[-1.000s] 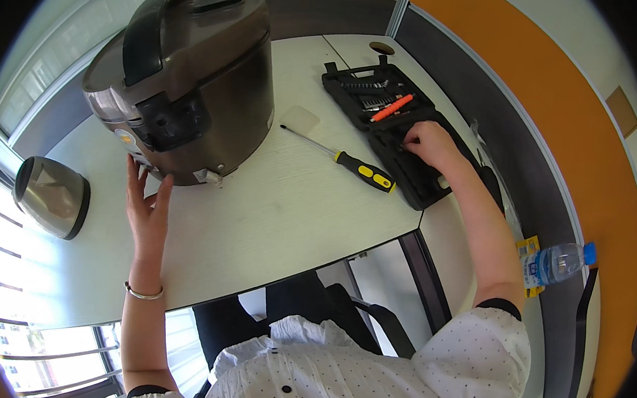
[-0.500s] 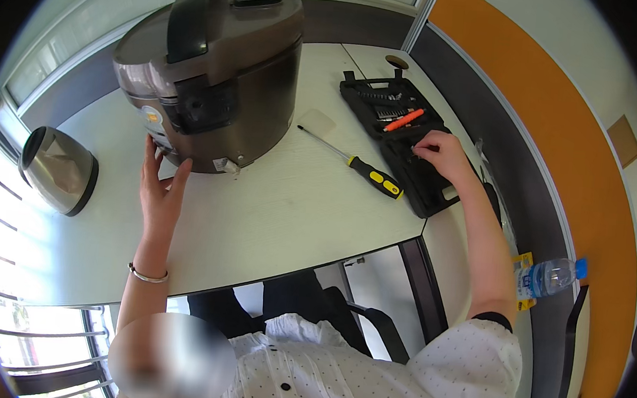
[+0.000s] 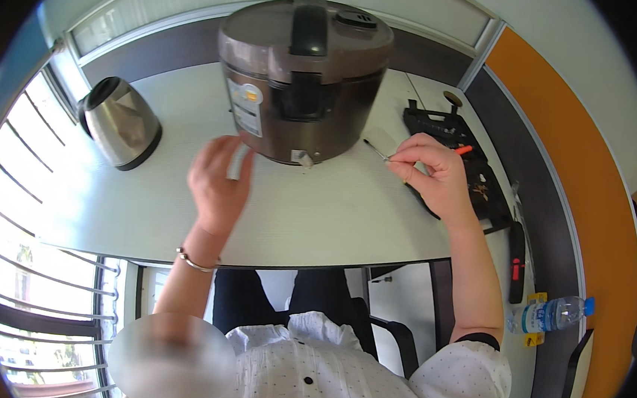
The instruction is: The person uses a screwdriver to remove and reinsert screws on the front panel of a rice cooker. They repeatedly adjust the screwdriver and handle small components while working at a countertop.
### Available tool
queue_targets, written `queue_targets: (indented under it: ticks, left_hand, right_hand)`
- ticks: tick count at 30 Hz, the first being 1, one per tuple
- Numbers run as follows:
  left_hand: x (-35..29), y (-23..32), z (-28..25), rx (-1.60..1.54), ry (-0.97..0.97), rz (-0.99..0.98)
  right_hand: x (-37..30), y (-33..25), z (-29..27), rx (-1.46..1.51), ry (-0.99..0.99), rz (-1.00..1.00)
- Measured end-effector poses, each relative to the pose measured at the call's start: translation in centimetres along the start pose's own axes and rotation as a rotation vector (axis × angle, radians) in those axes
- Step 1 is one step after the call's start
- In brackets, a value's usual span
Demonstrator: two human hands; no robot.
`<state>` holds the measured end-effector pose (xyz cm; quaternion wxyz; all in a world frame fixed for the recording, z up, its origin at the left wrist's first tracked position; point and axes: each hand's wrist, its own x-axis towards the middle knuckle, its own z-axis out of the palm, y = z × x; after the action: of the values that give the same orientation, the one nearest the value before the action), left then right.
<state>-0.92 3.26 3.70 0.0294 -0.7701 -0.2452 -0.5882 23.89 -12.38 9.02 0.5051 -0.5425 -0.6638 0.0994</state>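
My right hand [image 3: 437,177] is raised over the table, thumb and fingers pinched together. Whatever they hold is too small to make out. Behind the fingertips the thin shaft of a screwdriver [image 3: 375,150] shows; my hand covers most of its handle. My left hand [image 3: 219,184] is just in front of a large brown rice cooker [image 3: 305,86], its fingers loosely bent and a pale gap between them and the thumb. A black tool case [image 3: 491,190] lies unfolded beyond my right hand, with small bits and an orange-red tool [image 3: 463,150] in it.
A steel kettle [image 3: 123,127] stands at the left of the white table [image 3: 317,221]. A black and red tool [image 3: 516,263] lies at the right edge, near a water bottle [image 3: 552,315] and a yellow packet [image 3: 534,339]. Partition walls stand behind and to the right.
My right hand has come out of the tool case and moved left, fingers pinched. My left hand has come away from the cooker's side. The view has shifted, so things sit further right.
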Motion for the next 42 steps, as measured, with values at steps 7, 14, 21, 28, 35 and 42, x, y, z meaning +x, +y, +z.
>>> queue_targets:
  ticks: [7,14,21,28,35,42]
  left_hand:
    - [1.7,6.0,0.2,-0.776,-0.215,-0.289]
    - [2.0,5.3,1.0,-0.965,-0.257,-0.529]
    - [2.5,4.1,1.8,-0.951,-0.190,-0.489]
    - [4.0,3.1,2.7,-0.617,-0.111,-0.177]
    - [4.8,2.4,4.0,-0.348,0.070,0.027]
    - [4.8,2.5,4.7,-0.276,0.152,0.071]
  right_hand:
    - [2.9,-2.2,5.4,-0.049,-0.032,-0.236]
    - [3.8,-1.8,7.3,-0.018,0.020,-0.268]
    - [4.7,-1.4,8.2,0.018,0.108,-0.234]
    - [6.3,-1.0,8.7,-0.071,0.241,-0.278]
    - [7.1,-1.0,9.8,-0.160,0.363,-0.279]
    - [6.8,-1.0,10.6,-0.230,0.470,-0.282]
